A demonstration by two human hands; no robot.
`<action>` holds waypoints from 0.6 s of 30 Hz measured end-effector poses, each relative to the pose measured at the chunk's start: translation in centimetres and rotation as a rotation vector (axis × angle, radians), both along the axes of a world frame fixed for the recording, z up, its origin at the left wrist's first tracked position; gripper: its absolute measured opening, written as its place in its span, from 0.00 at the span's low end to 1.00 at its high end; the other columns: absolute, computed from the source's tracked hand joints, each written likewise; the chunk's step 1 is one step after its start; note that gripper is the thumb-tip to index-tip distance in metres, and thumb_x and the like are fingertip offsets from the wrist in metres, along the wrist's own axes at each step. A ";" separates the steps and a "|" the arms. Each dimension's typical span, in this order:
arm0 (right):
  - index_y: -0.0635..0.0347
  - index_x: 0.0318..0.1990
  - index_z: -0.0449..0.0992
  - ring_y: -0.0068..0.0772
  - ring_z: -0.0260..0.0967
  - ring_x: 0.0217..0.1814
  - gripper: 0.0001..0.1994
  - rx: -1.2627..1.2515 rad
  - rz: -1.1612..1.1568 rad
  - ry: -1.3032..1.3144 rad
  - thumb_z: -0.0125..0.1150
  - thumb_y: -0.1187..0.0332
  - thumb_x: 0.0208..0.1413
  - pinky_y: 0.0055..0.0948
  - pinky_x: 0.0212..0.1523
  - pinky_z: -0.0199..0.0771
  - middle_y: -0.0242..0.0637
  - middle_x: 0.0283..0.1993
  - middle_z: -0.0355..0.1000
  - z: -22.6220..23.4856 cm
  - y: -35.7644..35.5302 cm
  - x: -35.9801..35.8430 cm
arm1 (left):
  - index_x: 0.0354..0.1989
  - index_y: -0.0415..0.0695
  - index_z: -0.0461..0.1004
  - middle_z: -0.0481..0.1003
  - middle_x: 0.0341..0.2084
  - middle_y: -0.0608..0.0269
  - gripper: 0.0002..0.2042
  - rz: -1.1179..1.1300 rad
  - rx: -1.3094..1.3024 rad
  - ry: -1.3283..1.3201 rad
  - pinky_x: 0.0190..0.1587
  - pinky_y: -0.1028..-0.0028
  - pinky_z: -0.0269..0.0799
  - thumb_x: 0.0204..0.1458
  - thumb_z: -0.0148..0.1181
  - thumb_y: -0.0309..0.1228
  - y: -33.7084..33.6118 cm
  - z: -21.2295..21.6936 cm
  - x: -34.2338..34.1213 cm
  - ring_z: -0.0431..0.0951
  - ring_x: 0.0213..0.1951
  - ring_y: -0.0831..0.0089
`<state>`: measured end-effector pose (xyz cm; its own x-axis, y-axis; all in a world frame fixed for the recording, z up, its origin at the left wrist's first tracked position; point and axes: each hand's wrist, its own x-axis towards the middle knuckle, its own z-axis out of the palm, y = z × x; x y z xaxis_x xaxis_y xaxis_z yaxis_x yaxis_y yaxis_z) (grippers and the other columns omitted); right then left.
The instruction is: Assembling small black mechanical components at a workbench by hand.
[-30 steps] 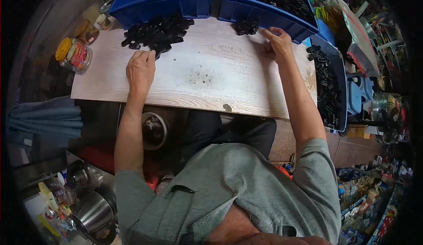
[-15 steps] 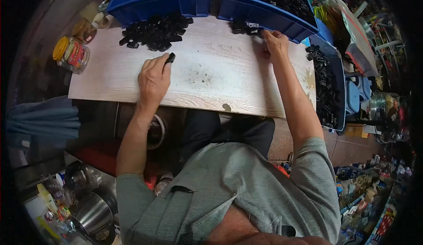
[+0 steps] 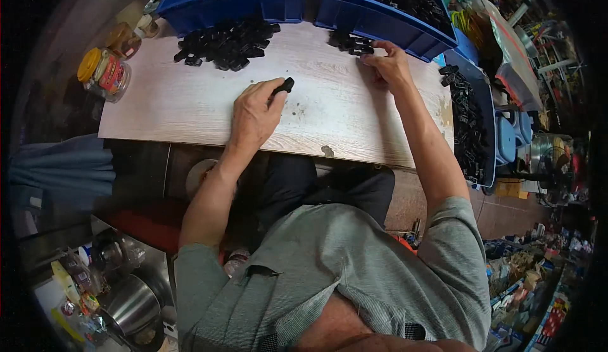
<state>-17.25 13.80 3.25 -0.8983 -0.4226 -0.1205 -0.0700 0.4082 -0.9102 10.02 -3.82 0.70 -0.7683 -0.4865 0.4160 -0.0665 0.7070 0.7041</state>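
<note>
My left hand is closed on a small black plastic part, pinched between thumb and fingers above the middle of the table. Most of that part is hidden by the fingers. At the right, my right hand reaches to a small cluster of black plastic parts lying before the right blue bin. Its thumb and index finger are spread apart at the cluster's near right end. A larger heap of black plastic parts lies on the table at the far left.
Two blue bins, one at the left and one at the right, stand along the table's far edge. Another blue bin with black parts sits beyond the right edge. A yellow-lidded jar stands at the left of the pale table.
My left hand has moved right with the black plastic part in it, toward the table's middle. My right hand has shifted slightly left, and its thumb and index finger have parted.
</note>
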 end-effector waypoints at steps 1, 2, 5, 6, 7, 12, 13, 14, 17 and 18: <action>0.55 0.49 0.79 0.22 0.63 0.14 0.21 0.112 -0.010 0.033 0.79 0.68 0.46 0.28 0.16 0.68 0.30 0.22 0.70 0.0 -0.3 -0.1 | 0.53 0.37 0.79 0.82 0.38 0.53 0.15 0.004 0.000 -0.003 0.36 0.71 0.76 0.58 0.63 0.29 0.1 0.0 0.0 0.80 0.35 0.69; 0.55 0.49 0.79 0.22 0.63 0.14 0.21 0.072 0.036 0.040 0.79 0.68 0.46 0.28 0.16 0.68 0.30 0.22 0.70 -0.1 -0.4 0.0 | 0.53 0.37 0.79 0.82 0.38 0.53 0.15 -0.015 0.011 0.007 0.36 0.71 0.76 0.58 0.63 0.28 0.2 0.1 -0.1 0.80 0.35 0.69; 0.54 0.48 0.80 0.23 0.64 0.16 0.20 0.153 -0.013 0.012 0.79 0.67 0.45 0.28 0.15 0.67 0.30 0.22 0.71 0.2 -0.2 0.6 | 0.50 0.36 0.79 0.81 0.38 0.49 0.13 -0.040 0.060 0.043 0.40 0.66 0.76 0.57 0.62 0.27 0.6 0.3 -0.5 0.81 0.37 0.59; 0.55 0.47 0.80 0.23 0.65 0.17 0.20 0.116 0.005 -0.018 0.79 0.66 0.45 0.28 0.16 0.68 0.31 0.23 0.71 0.4 0.2 0.9 | 0.47 0.36 0.80 0.81 0.38 0.45 0.12 -0.050 0.102 0.052 0.44 0.61 0.77 0.56 0.61 0.26 0.7 0.3 -0.7 0.81 0.39 0.49; 0.55 0.46 0.80 0.23 0.65 0.18 0.19 0.059 0.024 -0.069 0.79 0.66 0.45 0.29 0.16 0.69 0.31 0.23 0.71 0.7 0.6 1.2 | 0.47 0.36 0.80 0.81 0.38 0.45 0.12 -0.044 0.103 0.062 0.44 0.61 0.77 0.56 0.61 0.26 0.9 0.3 -1.0 0.81 0.39 0.49; 0.57 0.44 0.80 0.19 0.65 0.20 0.15 0.086 0.220 -0.119 0.75 0.69 0.49 0.24 0.17 0.62 0.29 0.25 0.74 1.3 2.1 4.2 | 0.48 0.37 0.80 0.82 0.39 0.48 0.11 -0.145 -0.092 0.149 0.44 0.63 0.78 0.58 0.59 0.25 1.3 0.4 -4.2 0.83 0.40 0.55; 0.57 0.44 0.80 0.19 0.65 0.20 0.15 0.089 0.235 -0.116 0.75 0.69 0.49 0.24 0.17 0.62 0.29 0.25 0.74 1.2 2.1 4.8 | 0.49 0.38 0.81 0.82 0.41 0.49 0.11 -0.192 -0.202 0.189 0.44 0.66 0.80 0.60 0.59 0.25 1.5 0.4 -5.1 0.84 0.40 0.61; 0.58 0.43 0.80 0.19 0.68 0.21 0.13 0.096 0.291 -0.120 0.75 0.71 0.50 0.24 0.18 0.64 0.29 0.26 0.75 1.1 2.0 5.3 | 0.49 0.38 0.81 0.82 0.41 0.49 0.11 -0.178 -0.206 0.183 0.44 0.66 0.80 0.60 0.59 0.25 1.8 0.4 -6.0 0.84 0.40 0.61; 0.60 0.42 0.80 0.19 0.69 0.21 0.13 0.047 0.355 -0.148 0.75 0.73 0.50 0.24 0.18 0.65 0.30 0.25 0.75 0.9 1.7 6.5 | 0.47 0.39 0.81 0.82 0.41 0.49 0.10 -0.240 -0.344 0.168 0.47 0.62 0.80 0.59 0.58 0.25 2.6 0.5 -8.3 0.84 0.44 0.58; 0.60 0.42 0.80 0.19 0.69 0.20 0.13 0.044 0.316 -0.152 0.75 0.73 0.50 0.24 0.17 0.64 0.30 0.25 0.75 1.0 1.7 6.7 | 0.47 0.39 0.81 0.82 0.42 0.51 0.11 -0.266 -0.350 0.117 0.48 0.62 0.80 0.58 0.58 0.24 2.6 0.5 -8.8 0.84 0.44 0.57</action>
<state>-10.55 15.48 4.20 -0.6943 -0.6685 -0.2666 -0.0645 0.4267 -0.9021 1.24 -1.23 1.21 -0.7856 -0.0931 0.6117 0.2152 0.8858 0.4112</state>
